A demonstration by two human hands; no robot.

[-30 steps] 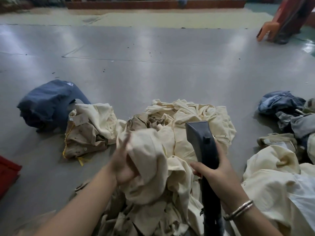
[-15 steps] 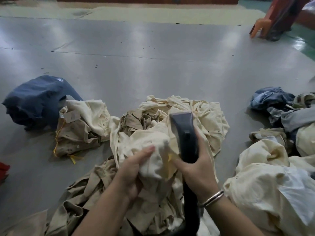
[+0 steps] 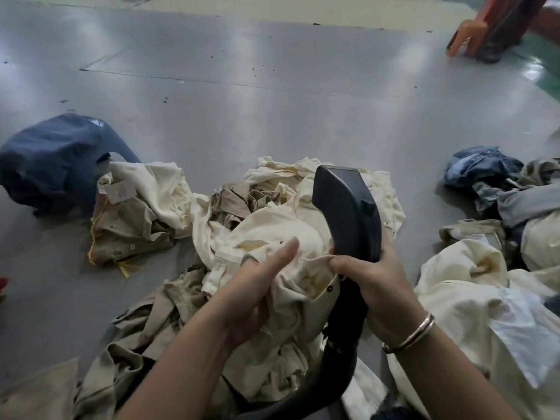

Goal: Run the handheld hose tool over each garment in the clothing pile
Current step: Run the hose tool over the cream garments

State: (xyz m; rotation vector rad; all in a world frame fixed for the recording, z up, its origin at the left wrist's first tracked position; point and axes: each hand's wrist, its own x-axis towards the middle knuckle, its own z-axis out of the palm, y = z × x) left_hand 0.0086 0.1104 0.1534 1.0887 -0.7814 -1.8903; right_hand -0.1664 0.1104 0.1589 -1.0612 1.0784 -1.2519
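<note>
Her left hand (image 3: 257, 283) has dropped the bunched cream shirt (image 3: 272, 231) and now pinches its hem beside the right hand (image 3: 372, 277), wrapped round the hose tool (image 3: 348, 213) (1 pass starting, probably).

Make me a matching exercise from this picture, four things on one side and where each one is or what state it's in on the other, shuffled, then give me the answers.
Things:
1. hose tool
2. navy garment
3. cream garment
4. denim garment

Places or states:
A. on the floor at far left
B. in the heap at right
C. gripped by the right hand
D. held by the left hand, in the middle pile

Pairs: 1-C, 2-A, 3-D, 4-B
</note>
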